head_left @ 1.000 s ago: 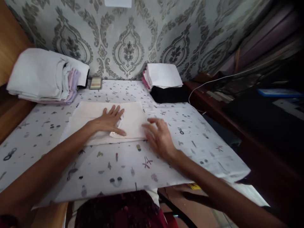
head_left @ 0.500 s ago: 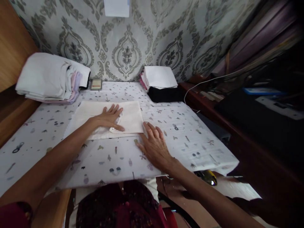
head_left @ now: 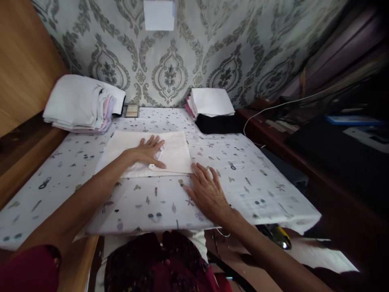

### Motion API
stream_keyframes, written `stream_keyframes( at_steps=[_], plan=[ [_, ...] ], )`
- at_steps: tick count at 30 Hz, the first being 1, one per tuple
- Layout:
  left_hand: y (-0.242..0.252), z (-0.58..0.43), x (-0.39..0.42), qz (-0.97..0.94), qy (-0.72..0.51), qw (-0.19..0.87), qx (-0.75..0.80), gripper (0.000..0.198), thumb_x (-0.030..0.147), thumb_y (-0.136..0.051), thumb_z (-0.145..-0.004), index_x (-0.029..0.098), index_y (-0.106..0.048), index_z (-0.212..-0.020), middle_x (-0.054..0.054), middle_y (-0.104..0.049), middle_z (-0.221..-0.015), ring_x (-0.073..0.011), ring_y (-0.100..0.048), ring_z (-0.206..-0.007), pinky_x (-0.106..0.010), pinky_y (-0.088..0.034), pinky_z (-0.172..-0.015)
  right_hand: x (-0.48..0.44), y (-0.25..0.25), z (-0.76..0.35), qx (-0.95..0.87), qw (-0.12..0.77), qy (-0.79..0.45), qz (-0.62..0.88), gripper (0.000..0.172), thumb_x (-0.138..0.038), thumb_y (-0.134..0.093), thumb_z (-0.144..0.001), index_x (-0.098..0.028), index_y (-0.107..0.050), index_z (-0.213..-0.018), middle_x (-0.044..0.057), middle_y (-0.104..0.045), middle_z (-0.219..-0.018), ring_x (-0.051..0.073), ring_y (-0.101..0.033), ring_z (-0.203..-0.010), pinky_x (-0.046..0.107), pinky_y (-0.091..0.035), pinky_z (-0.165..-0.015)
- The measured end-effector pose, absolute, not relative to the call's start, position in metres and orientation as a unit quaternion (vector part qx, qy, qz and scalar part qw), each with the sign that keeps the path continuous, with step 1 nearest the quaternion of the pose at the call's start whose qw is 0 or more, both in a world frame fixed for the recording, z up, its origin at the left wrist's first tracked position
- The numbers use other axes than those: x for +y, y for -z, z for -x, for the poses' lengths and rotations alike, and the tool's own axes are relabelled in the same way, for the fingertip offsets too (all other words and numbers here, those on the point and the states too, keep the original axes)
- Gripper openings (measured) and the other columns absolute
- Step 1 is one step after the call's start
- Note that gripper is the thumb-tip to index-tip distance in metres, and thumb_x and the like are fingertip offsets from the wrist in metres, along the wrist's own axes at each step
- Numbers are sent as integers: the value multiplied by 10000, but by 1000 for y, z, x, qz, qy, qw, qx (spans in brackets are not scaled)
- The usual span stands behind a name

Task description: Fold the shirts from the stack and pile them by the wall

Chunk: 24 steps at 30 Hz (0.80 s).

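A cream cloth (head_left: 176, 152), partly folded over, lies on the table covered with a patterned white sheet (head_left: 146, 215). My left hand (head_left: 147, 152) rests flat on the cloth's middle with its fingers spread. Beside its thumb a turned-up edge of the fabric shows. At the cloth's near right corner is my right hand (head_left: 208, 190), palm down, fingers stretched out and resting on the sheet. Its fingertips are at the corner; whether they touch the fabric I cannot tell.
Folded cloths (head_left: 75, 103) are piled at the back left. A smaller stack of white cloths (head_left: 212, 101) stands at the back right, behind a black folded cloth (head_left: 219, 123). A white cable (head_left: 273, 107) runs over the dark furniture on the right. The patterned wall (head_left: 170, 77) closes the back.
The whole view has shifted, so the table appears further right. My left hand stays flat on the cloth. My right hand remains by the corner, now slightly lower against it.
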<state>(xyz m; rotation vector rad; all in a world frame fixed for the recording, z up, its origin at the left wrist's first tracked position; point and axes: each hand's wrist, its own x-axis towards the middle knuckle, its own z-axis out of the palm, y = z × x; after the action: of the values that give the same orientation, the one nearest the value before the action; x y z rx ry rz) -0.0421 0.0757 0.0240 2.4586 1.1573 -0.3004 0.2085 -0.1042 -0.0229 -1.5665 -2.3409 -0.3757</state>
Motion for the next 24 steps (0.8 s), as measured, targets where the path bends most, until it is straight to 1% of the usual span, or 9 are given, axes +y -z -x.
stream_keyframes(
  at_steps=[3, 5, 8, 11, 15, 18, 19, 21, 24],
  plan=[
    [-30, 51, 84, -886, 110, 229, 388, 1303, 859, -613, -619, 301, 17, -1614, -81, 161, -1662, -369, 151, -1527, -609, 23, -1204, -104, 26, -210, -814, 159, 129, 543, 396, -418, -395, -1021, -174, -592, -1263, 168, -551, -1441, 328, -432, -1385, 595, -298, -1163],
    [-35, 55, 89, -883, 126, 239, 383, 1325, 842, -665, -576, 329, -19, -1613, -59, 138, -1669, -364, 115, -1536, -591, -7, -1216, -103, 27, -211, -814, 161, 132, 543, 404, -419, -392, -1021, -186, -582, -1288, 160, -552, -1443, 324, -446, -1374, 586, -313, -1156],
    [-43, 56, 92, -876, 155, 244, 386, 1391, 825, -715, -526, 304, -25, -1616, -56, 150, -1666, -362, 118, -1537, -578, -13, -1222, -102, 27, -213, -816, 162, 136, 538, 408, -415, -402, -1017, -175, -587, -1290, 167, -555, -1441, 318, -469, -1359, 556, -344, -1147],
    [-45, 55, 91, -877, 162, 241, 383, 1396, 817, -712, -536, 283, -6, -1616, -59, 166, -1662, -352, 137, -1535, -570, -7, -1223, -102, 24, -217, -818, 171, 121, 535, 383, -390, -428, -1005, -171, -611, -1260, 173, -567, -1426, 319, -504, -1331, 541, -401, -1110],
    [-42, 55, 90, -884, 155, 230, 376, 1376, 798, -710, -558, 278, -3, -1617, -79, 161, -1659, -346, 123, -1538, -573, -13, -1223, -103, 15, -223, -808, 247, 29, 534, 286, -335, -436, -992, -203, -658, -1113, 157, -649, -1319, 293, -615, -1209, 487, -512, -995],
    [-41, 54, 90, -888, 157, 219, 373, 1380, 801, -706, -558, 255, -11, -1618, -101, 141, -1663, -342, 123, -1538, -584, -11, -1218, -96, 6, -224, -743, 316, -83, 584, 240, -387, -452, -982, -223, -625, -1007, 126, -729, -1134, 270, -700, -1016, 437, -574, -843],
    [-41, 54, 89, -888, 161, 214, 373, 1384, 808, -697, -563, 241, -4, -1618, -108, 144, -1663, -335, 134, -1538, -582, -4, -1218, -90, 3, -222, -716, 327, -117, 605, 251, -421, -464, -972, -222, -610, -1020, 114, -741, -1073, 266, -711, -948, 427, -579, -796],
    [-42, 53, 89, -888, 169, 209, 373, 1389, 818, -680, -574, 216, 14, -1617, -119, 160, -1659, -323, 154, -1536, -573, 6, -1219, -71, -2, -218, -670, 336, -177, 638, 325, -460, -514, -935, -202, -589, -1119, 97, -745, -998, 253, -710, -840, 416, -575, -746],
    [-42, 53, 89, -887, 168, 210, 376, 1408, 817, -691, -561, 203, 11, -1616, -133, 153, -1662, -334, 148, -1536, -573, 8, -1218, -35, -12, -210, -595, 328, -261, 686, 526, -412, -625, -857, -137, -535, -1296, 119, -732, -1026, 243, -697, -829, 395, -565, -746]
  ],
)
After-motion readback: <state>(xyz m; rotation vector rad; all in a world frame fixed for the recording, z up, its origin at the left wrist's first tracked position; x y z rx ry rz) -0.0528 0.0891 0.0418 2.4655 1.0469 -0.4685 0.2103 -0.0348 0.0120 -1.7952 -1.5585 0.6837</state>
